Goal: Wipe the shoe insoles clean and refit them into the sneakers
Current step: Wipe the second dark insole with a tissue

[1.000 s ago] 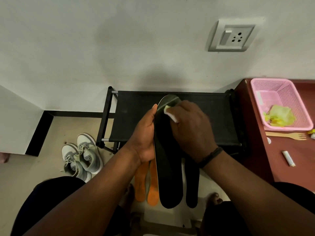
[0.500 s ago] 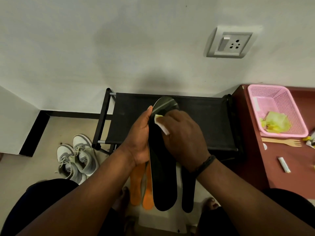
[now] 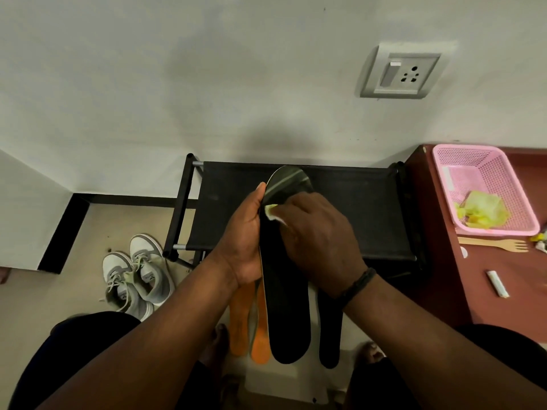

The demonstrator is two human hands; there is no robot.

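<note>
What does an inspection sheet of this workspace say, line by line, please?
Surface: black fabric shoe rack against the wall; beige floor below.
Job's things: black insole held up; white wipe pressed near its toe end; second black insole and two orange insoles behind it; grey-white sneakers on the floor.
Clutter: pink basket with yellow wrapper, wooden fork, small white tube on the brown table.
Grippers: left hand grips the insole's edge; right hand holds the wipe.
Cables: nothing seen.
Surroundings: white wall, switch socket.
</note>
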